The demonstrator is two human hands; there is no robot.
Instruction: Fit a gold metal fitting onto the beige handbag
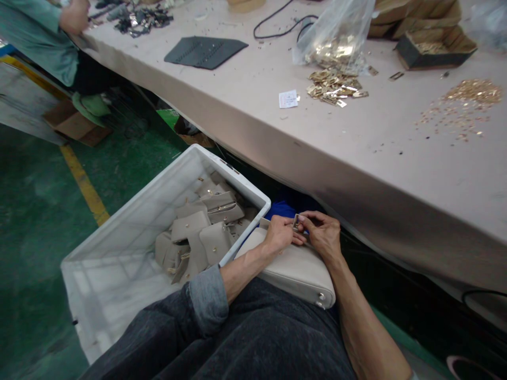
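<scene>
Grey lap (253, 332) — pink table (356, 153), green floor (35, 211)

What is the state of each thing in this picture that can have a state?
left hand: pinching the small metal clasp
right hand: pinching the same clasp
beige bag: lying flat on the lap, under both hands
white crate: open, partly filled with beige leather pieces
plastic bag: open, gold fittings spilled on the table
cardboard box: open
</scene>
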